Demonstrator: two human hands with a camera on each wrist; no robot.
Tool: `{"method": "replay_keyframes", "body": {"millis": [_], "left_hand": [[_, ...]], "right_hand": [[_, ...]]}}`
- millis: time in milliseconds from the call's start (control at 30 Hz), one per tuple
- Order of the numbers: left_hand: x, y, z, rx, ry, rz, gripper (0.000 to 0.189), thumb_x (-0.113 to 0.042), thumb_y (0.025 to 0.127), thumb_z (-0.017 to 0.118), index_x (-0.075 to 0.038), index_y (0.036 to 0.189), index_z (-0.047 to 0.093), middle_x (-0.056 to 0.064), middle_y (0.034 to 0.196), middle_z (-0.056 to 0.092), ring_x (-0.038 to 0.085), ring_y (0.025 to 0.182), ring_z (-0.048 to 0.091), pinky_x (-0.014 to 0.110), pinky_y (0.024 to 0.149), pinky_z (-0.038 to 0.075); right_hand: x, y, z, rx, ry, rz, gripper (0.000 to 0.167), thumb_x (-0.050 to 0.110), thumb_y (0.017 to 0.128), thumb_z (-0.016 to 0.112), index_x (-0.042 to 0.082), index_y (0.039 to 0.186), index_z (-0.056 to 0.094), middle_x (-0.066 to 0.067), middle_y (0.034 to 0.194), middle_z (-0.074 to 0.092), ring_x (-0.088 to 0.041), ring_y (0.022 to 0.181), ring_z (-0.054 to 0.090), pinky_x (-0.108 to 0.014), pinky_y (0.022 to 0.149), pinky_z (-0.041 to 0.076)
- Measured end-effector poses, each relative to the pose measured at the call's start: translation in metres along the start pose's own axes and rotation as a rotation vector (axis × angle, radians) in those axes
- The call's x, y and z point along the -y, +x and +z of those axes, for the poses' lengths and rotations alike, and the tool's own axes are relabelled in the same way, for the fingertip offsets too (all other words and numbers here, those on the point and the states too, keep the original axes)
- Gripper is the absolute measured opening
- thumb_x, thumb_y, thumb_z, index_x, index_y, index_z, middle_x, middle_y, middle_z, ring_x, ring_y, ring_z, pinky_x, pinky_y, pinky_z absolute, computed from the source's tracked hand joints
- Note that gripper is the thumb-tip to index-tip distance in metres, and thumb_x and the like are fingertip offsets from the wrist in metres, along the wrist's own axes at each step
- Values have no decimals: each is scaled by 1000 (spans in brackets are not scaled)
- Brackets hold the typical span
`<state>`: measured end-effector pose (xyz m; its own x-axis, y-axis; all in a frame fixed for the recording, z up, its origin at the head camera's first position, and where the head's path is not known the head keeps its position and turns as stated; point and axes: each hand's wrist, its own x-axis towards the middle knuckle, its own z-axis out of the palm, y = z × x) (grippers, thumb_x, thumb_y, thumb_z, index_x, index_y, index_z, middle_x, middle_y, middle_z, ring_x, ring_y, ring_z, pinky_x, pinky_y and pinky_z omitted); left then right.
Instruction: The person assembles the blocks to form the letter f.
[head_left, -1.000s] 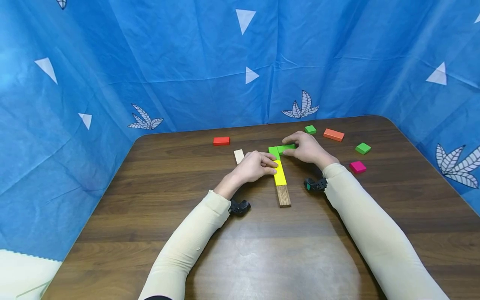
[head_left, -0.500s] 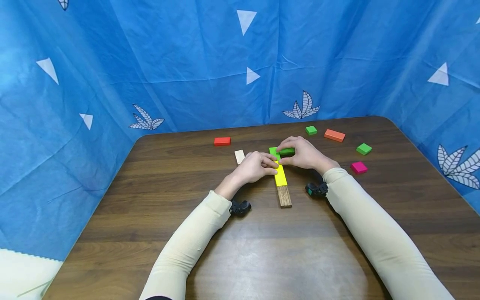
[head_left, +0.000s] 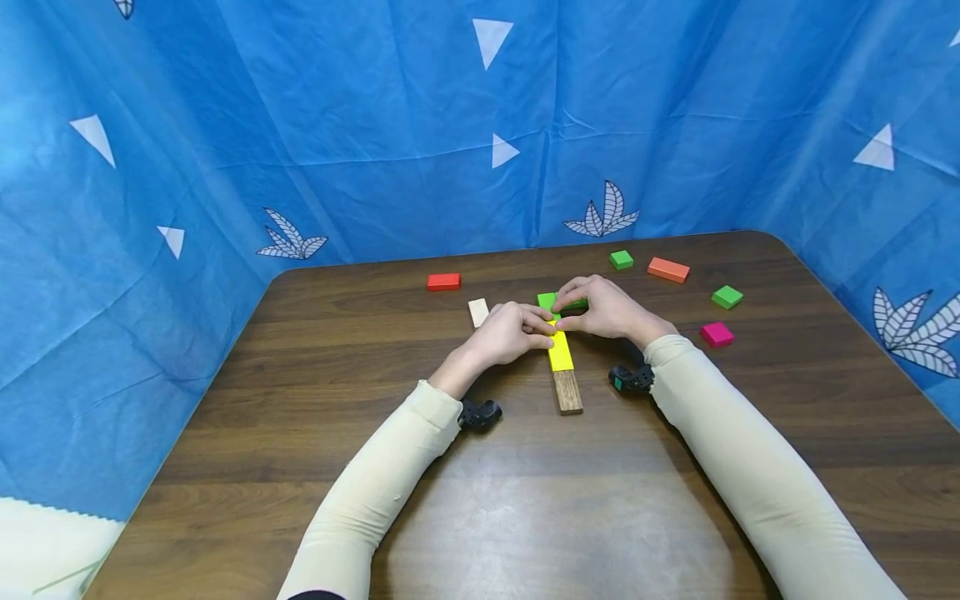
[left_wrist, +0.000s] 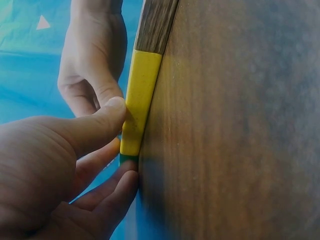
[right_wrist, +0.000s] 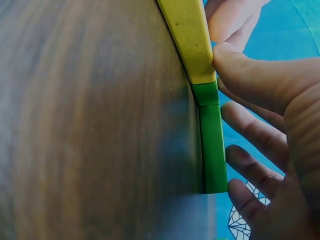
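Note:
In the head view, a yellow block [head_left: 562, 355] lies end to end between a brown wood block [head_left: 567, 393] and a green block [head_left: 547, 301]. A second green block [head_left: 580, 305] sticks out rightward from the first, partly covered by my right hand [head_left: 609, 308]. My left hand [head_left: 504, 335] rests along the row's left side. In the left wrist view its thumb touches the yellow block, and its other fingertips reach the green end. The right thumb rests at the yellow block's end in the right wrist view, its fingers spread along the long green block [right_wrist: 213, 150].
A white block [head_left: 478, 312] lies just beyond my left hand, with a red block [head_left: 444, 282] farther back. At the right are an orange block [head_left: 668, 269], two small green pieces [head_left: 727, 297] and a magenta piece [head_left: 717, 334]. A blue curtain [head_left: 420, 125] hangs behind the wooden table [head_left: 315, 367].
My right hand has moved slightly left and nearer, from the right green block's outer end to where the green and yellow blocks meet. The left hand has stayed in place.

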<state>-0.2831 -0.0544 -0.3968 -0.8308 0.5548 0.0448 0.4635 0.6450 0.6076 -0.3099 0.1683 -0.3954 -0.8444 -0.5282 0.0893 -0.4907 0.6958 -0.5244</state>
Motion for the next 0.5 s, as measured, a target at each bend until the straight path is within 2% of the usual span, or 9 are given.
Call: {"method": "replay_keyframes", "body": {"millis": [233,500], "left_hand": [[1,1,-2,-1,0,36,27,-26,92,80,-17,117,81,0,133,72,15,134,60,35,114,46],[6,0,-9,-21,-73,30,25,-23,90,83,-17,113,82,-1,127,74,12,116,69,29,97,56]], "right_hand": [[0,1,0,0,9,18,30,24,88,84,14,116,81,-8,128,68,-30,122,58,-55,108,47],[-1,1,1,-2,21,22,29,23,87,85,14,115,81,-9,128,68,-30,122,57,-55,107,47]]}}
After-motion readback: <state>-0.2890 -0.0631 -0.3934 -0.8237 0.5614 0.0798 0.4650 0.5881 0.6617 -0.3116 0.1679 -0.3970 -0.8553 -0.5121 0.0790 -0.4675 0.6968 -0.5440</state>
